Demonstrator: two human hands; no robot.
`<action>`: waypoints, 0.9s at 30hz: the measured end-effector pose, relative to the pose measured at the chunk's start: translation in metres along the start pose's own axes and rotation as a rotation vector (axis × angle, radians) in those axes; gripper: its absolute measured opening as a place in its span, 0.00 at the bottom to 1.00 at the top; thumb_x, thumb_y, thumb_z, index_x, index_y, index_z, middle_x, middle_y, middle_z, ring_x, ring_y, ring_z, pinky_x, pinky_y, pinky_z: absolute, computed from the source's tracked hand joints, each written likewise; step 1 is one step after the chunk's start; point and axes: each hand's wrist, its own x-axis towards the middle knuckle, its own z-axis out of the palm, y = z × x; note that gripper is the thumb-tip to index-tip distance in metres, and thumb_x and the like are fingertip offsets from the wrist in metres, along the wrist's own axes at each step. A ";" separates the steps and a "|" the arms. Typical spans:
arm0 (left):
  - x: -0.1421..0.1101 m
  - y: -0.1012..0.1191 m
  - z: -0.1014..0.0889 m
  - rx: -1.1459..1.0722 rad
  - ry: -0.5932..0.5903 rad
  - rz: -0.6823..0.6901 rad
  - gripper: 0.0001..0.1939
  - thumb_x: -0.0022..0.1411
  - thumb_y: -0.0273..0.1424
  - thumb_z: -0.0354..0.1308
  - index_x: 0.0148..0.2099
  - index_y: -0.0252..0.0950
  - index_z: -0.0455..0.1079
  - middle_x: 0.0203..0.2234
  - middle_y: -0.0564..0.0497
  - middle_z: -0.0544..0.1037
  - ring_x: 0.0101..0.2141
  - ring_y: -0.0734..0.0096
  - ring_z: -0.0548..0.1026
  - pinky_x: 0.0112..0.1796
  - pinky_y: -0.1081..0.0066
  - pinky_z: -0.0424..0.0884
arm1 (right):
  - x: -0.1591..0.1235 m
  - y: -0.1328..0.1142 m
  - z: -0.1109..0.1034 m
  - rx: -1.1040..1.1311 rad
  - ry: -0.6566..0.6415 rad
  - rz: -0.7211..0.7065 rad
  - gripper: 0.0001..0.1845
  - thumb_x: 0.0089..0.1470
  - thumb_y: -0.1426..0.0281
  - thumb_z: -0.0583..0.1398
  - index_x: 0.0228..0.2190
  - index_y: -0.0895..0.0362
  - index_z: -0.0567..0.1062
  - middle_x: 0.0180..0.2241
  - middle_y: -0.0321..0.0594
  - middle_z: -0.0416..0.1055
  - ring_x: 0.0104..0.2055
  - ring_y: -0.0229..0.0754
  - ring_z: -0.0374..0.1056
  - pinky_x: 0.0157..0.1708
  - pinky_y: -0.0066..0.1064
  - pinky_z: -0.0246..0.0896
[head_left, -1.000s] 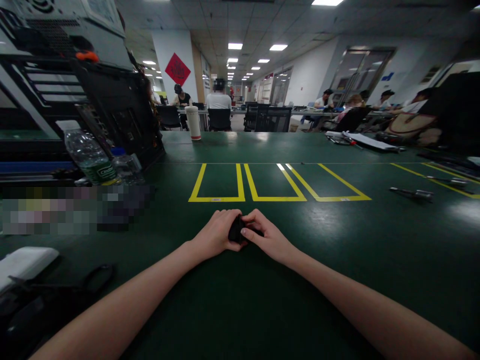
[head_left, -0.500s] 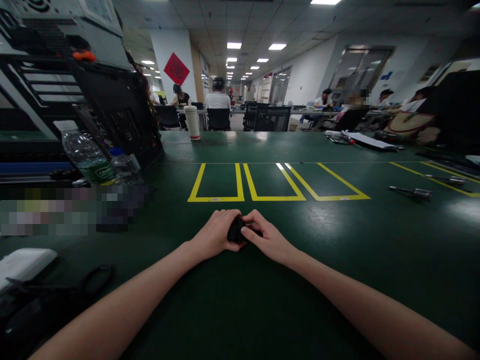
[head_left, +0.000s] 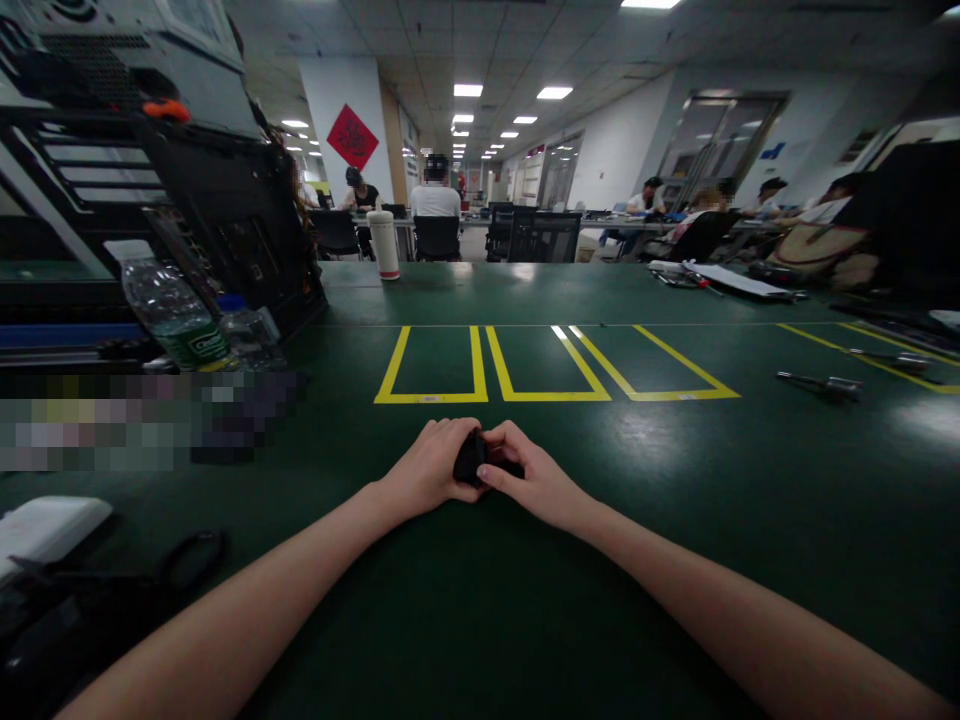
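A small black object [head_left: 468, 458], block-like and dark, sits between my two hands at the middle of the green table [head_left: 465, 620]. Its kind cannot be made out. My left hand [head_left: 431, 462] is closed around its left side, thumb near me and fingers over the far side. From the right, my right hand [head_left: 534, 475] pinches at its right edge with the thumb and bent fingers. Much of the object is hidden by the fingers. Just beyond my hands, yellow tape outlines [head_left: 431, 398] mark the tabletop.
At left stand a plastic bottle [head_left: 176, 315] and a large computer case [head_left: 225, 220]. A white object [head_left: 52, 525] and black cables [head_left: 191, 560] lie near my left arm. Metal tools [head_left: 821, 385] lie at right. A white cup [head_left: 385, 245] and papers [head_left: 739, 282] are farther back.
My right thumb and fingers have shifted very slightly left against the black object. My left hand keeps its hold, almost unmoved.
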 end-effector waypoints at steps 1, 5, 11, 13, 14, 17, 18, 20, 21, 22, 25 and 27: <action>0.000 0.000 0.000 -0.001 0.002 -0.002 0.28 0.47 0.33 0.61 0.48 0.35 0.54 0.40 0.46 0.67 0.39 0.61 0.67 0.40 0.62 0.64 | 0.000 0.000 0.000 0.009 0.005 0.004 0.08 0.53 0.68 0.54 0.37 0.54 0.63 0.38 0.36 0.64 0.41 0.40 0.64 0.41 0.37 0.62; 0.000 -0.001 0.002 -0.008 0.015 -0.006 0.28 0.47 0.34 0.62 0.49 0.35 0.54 0.40 0.46 0.67 0.39 0.61 0.67 0.40 0.62 0.64 | 0.001 0.003 0.001 0.035 0.024 0.026 0.07 0.54 0.67 0.52 0.37 0.55 0.63 0.37 0.37 0.64 0.40 0.40 0.64 0.39 0.36 0.63; 0.000 -0.001 0.002 -0.019 0.017 -0.031 0.29 0.47 0.34 0.62 0.49 0.36 0.54 0.40 0.47 0.67 0.40 0.61 0.67 0.40 0.62 0.64 | 0.001 0.003 0.002 -0.025 0.029 0.083 0.11 0.54 0.65 0.52 0.40 0.55 0.62 0.38 0.39 0.64 0.41 0.41 0.64 0.40 0.38 0.62; -0.001 0.001 -0.001 -0.028 -0.001 -0.032 0.27 0.48 0.34 0.61 0.49 0.36 0.54 0.41 0.46 0.67 0.40 0.60 0.67 0.40 0.61 0.64 | 0.000 0.001 0.001 -0.052 0.005 0.054 0.09 0.54 0.66 0.52 0.39 0.55 0.63 0.39 0.38 0.64 0.41 0.41 0.63 0.41 0.38 0.61; -0.001 0.002 -0.002 -0.033 -0.010 -0.031 0.27 0.48 0.34 0.60 0.49 0.35 0.54 0.41 0.46 0.67 0.40 0.61 0.67 0.40 0.61 0.64 | -0.001 -0.001 0.000 -0.066 0.000 0.031 0.09 0.53 0.67 0.53 0.38 0.54 0.63 0.39 0.38 0.64 0.41 0.41 0.63 0.41 0.38 0.61; -0.001 0.004 -0.005 -0.042 -0.023 -0.035 0.26 0.48 0.33 0.60 0.48 0.36 0.55 0.41 0.46 0.67 0.40 0.61 0.67 0.40 0.61 0.64 | -0.002 -0.005 -0.001 -0.126 0.016 -0.033 0.09 0.52 0.69 0.55 0.38 0.54 0.63 0.39 0.37 0.64 0.42 0.41 0.62 0.43 0.39 0.59; -0.001 0.004 -0.005 -0.044 -0.025 -0.035 0.26 0.48 0.33 0.60 0.48 0.36 0.55 0.41 0.47 0.67 0.40 0.60 0.67 0.40 0.61 0.64 | -0.002 -0.005 -0.001 -0.151 0.023 -0.044 0.09 0.52 0.68 0.55 0.37 0.53 0.64 0.38 0.37 0.64 0.41 0.41 0.62 0.43 0.39 0.59; -0.001 0.005 -0.004 -0.044 -0.018 -0.031 0.26 0.49 0.33 0.60 0.48 0.36 0.55 0.41 0.47 0.67 0.41 0.60 0.67 0.40 0.61 0.64 | -0.001 -0.005 0.000 -0.184 0.035 -0.049 0.08 0.53 0.67 0.53 0.37 0.53 0.64 0.37 0.37 0.64 0.40 0.41 0.62 0.41 0.38 0.60; 0.000 0.004 -0.004 -0.039 -0.014 -0.027 0.26 0.48 0.33 0.61 0.49 0.36 0.55 0.41 0.46 0.67 0.41 0.60 0.67 0.40 0.61 0.64 | -0.001 -0.004 0.000 -0.190 0.041 -0.047 0.07 0.54 0.67 0.52 0.37 0.53 0.64 0.36 0.37 0.64 0.39 0.40 0.63 0.40 0.38 0.60; 0.000 0.004 -0.003 -0.030 -0.009 -0.025 0.27 0.48 0.33 0.61 0.49 0.35 0.55 0.41 0.46 0.67 0.41 0.60 0.67 0.40 0.61 0.64 | -0.001 -0.004 0.000 -0.187 0.046 -0.045 0.06 0.55 0.67 0.51 0.36 0.54 0.64 0.35 0.37 0.64 0.38 0.40 0.63 0.40 0.37 0.60; 0.000 0.003 -0.002 0.008 -0.003 -0.018 0.28 0.47 0.33 0.62 0.48 0.34 0.55 0.40 0.45 0.68 0.40 0.59 0.67 0.40 0.61 0.64 | 0.000 -0.002 0.001 -0.129 0.039 -0.035 0.07 0.54 0.69 0.52 0.37 0.54 0.62 0.36 0.37 0.64 0.39 0.39 0.63 0.40 0.36 0.60; 0.001 0.002 -0.001 0.021 -0.006 -0.012 0.29 0.46 0.33 0.62 0.49 0.33 0.55 0.40 0.45 0.68 0.39 0.59 0.67 0.40 0.61 0.63 | 0.000 -0.001 0.001 -0.085 0.035 -0.012 0.10 0.53 0.69 0.54 0.39 0.54 0.61 0.38 0.38 0.63 0.42 0.40 0.63 0.42 0.37 0.60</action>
